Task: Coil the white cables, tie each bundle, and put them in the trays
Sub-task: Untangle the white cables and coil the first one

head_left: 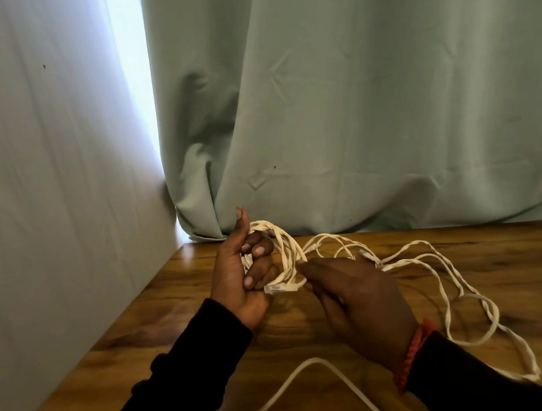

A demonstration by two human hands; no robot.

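Between the two hands, just above the wooden bench [206, 318], a small bundle of white, flat, braided-looking cable loops [284, 251] is being held up, so the coiling step is clearly the one in hand. The loops are gripped by the left hand [245, 269], palm turned up, fingers curled round the bundle and thumb sticking straight up. A clear plastic plug [275, 288] pokes out at the bottom of that grip.

The right hand [359, 298] is seen from the back, its fingertips right at the coil's edge. Whether a strand is actually pinched there can't be told, since the fingertips are hidden under the hand itself.

Further out to the right, the rest of the white cable [449, 277] is sprawled loose on the bench in big messy loops, running down towards the right sleeve. A second white cable [315, 363], smoother and rounder looking, is bent in an arch at the near edge. Behind it all a pale green curtain [352, 106] is hung. No trays or ties are visible.

Judging by that, plenty of slack is left: the next move probably calls for another length to be drawn in and laid over the bundle without tangling the loose loops.
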